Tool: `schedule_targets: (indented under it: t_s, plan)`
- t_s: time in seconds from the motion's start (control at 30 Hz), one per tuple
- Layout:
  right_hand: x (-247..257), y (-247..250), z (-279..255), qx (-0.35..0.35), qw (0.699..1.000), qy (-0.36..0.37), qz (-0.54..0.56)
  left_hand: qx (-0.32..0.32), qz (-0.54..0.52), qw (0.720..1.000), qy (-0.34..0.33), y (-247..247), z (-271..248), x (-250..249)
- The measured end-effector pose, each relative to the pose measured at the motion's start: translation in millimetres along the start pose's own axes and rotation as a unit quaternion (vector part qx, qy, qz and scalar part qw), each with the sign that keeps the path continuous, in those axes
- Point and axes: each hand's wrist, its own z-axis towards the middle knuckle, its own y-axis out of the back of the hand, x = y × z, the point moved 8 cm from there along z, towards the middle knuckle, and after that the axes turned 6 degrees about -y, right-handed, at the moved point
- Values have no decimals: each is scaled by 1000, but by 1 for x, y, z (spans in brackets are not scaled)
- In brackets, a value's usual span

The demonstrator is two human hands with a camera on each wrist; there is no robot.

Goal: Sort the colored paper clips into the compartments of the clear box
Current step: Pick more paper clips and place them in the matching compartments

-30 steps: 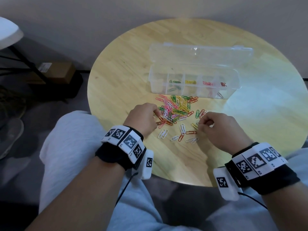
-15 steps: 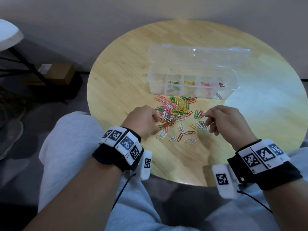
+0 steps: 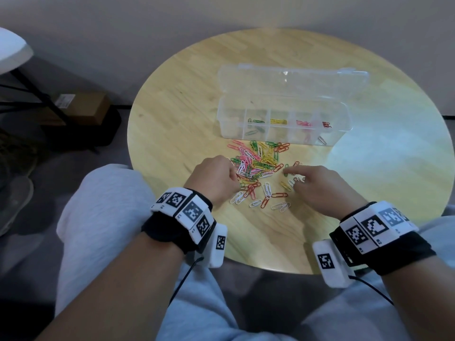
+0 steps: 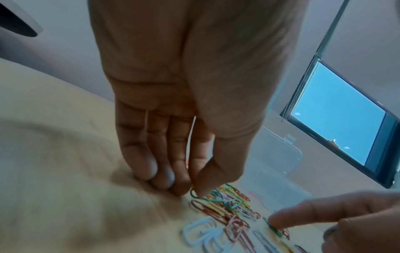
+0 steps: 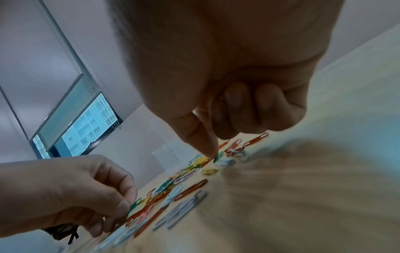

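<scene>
Loose coloured paper clips lie heaped on the round wooden table, just in front of the clear box, whose lid lies open behind it. Its compartments hold a few green, yellow, pink and red clips. My left hand rests at the heap's left edge; the left wrist view shows thumb and forefinger pinching a green clip. My right hand is at the heap's right side. Its forefinger is stretched out and presses another green clip to the table, while the other fingers are curled in.
White and red clips are scattered nearer to me, between the hands. The table edge runs just past my wrists, above my lap. A cardboard box and a stand's dark legs sit on the floor at the left.
My right hand has come down and leftwards, with its forefinger now stretched onto a green clip. The left hand has stayed at the heap's left edge.
</scene>
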Motion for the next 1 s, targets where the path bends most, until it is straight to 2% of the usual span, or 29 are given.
schedule_targets:
  t_s: [0.17, 0.27, 0.43, 0.57, 0.8, 0.93, 1.0]
  plan:
    - [3, 5, -7, -17, 1000, 10, -2, -7, -102, 995, 5, 6, 0, 1]
    - [2, 9, -6, -50, 999, 8, 4, -8, -154, 988, -10, 7, 0, -4]
    - [-6, 4, -2, -79, 995, -44, -38, -20, -194, 981, 13, 16, 0, -5]
    - [-6, 5, -3, -77, 994, -56, -55, -55, -183, 981, 35, 22, 5, 7]
    - [-6, 4, -5, -60, 993, -62, -80, -55, -163, 983, 57, 25, 4, 9]
    - [-7, -1, -7, -31, 993, -59, -99, -65, -140, 988, 19, 23, 2, -5]
    - [-7, 0, -6, -24, 995, -51, -78, -49, -119, 992, -18, 13, 5, -13]
